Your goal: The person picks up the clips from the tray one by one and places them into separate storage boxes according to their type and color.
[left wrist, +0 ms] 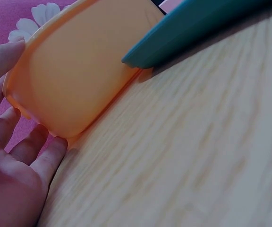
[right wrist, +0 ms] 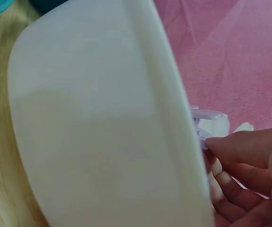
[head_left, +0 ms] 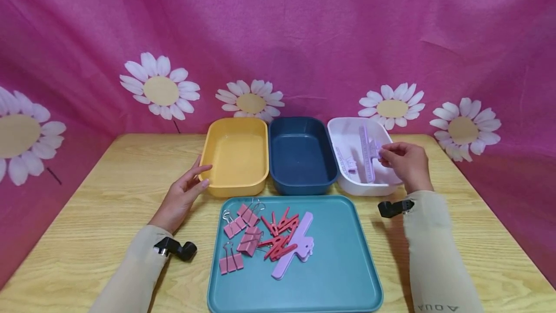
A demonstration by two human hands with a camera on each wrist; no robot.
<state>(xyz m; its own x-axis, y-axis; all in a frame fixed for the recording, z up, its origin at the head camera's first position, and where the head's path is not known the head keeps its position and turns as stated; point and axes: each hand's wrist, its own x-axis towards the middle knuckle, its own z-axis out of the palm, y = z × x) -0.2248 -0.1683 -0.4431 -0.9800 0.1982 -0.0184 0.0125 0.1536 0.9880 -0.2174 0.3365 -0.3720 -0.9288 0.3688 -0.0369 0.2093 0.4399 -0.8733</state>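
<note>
With thumb and fingers my right hand point(head_left: 406, 161) pinches a lilac bag clip point(head_left: 368, 153) by its handle, over the white container point(head_left: 369, 189). A second lilac clip point(head_left: 346, 162) lies inside that container, at its left. In the right wrist view the white wall point(right wrist: 89, 109) hides most of the held clip. My left hand point(head_left: 180, 199) rests at the near left corner of the yellow container point(head_left: 234, 190), fingers loosely extended against its side. On the teal tray point(head_left: 334, 274) are several pink binder clips point(head_left: 249, 240), several red clothespins point(head_left: 278, 243) and a lilac bag clip point(head_left: 293, 248).
A dark blue container point(head_left: 302, 185) stands between the yellow and white ones, behind the tray. Wooden table point(head_left: 87, 235) surface extends on both sides. A pink cloth point(head_left: 282, 28) with daisies hangs close behind the containers.
</note>
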